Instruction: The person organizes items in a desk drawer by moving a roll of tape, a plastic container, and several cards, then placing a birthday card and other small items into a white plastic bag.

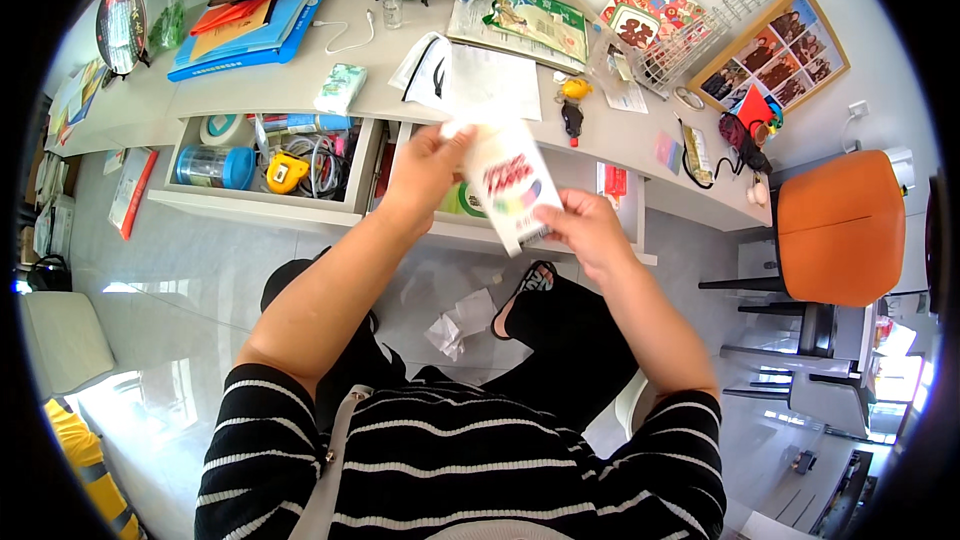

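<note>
A flat white box (503,178) with red print and coloured patches is tilted above an open drawer, slightly blurred. My left hand (432,170) grips its upper left edge, fingers closed round it. My right hand (588,228) pinches its lower right edge between thumb and fingers. Beneath the box, the right drawer (600,243) is pulled out; a green round thing (462,200) and a red item (615,180) show inside, the rest hidden by the box and hands. Beside it, the left drawer (262,208) holds a yellow tape measure (287,172), a blue-lidded jar (215,168) and grey cables.
On the desk (400,70) lie white papers (495,75), a small tissue pack (341,88), blue folders (250,50) and dark keys (571,118). Crumpled paper (462,323) is on the floor by my foot. An orange chair (840,228) stands at the right.
</note>
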